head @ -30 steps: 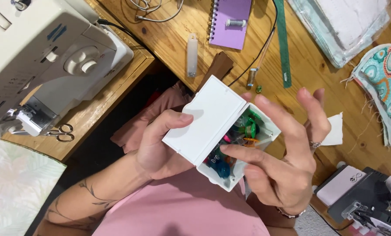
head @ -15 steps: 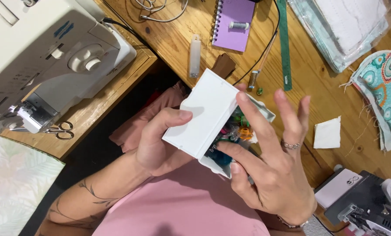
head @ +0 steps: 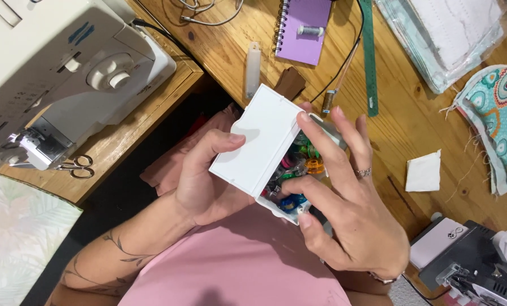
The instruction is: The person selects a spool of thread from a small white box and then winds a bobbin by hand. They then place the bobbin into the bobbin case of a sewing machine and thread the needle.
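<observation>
A small white plastic box [head: 259,144] with a hinged lid is held above my lap, and several coloured bobbins [head: 296,170] show inside it. My left hand [head: 205,181] grips the box from the left, thumb on the lid. My right hand [head: 344,209] wraps the box's right side, with its fingers on the lid's edge and over the bobbins. The lid stands partly raised over the tray. A ring sits on one finger of my right hand.
A white sewing machine [head: 55,73] stands at the upper left with small scissors [head: 75,166] beside it. On the wooden table [head: 401,130] lie a purple notebook [head: 304,25], a green ruler [head: 369,56], patterned fabric [head: 500,122], a white cloth square [head: 423,171] and a second machine [head: 474,266].
The lid has swung further down over the bobbins. My right hand has slid up along the box's right side, its fingers now covering more of the opening.
</observation>
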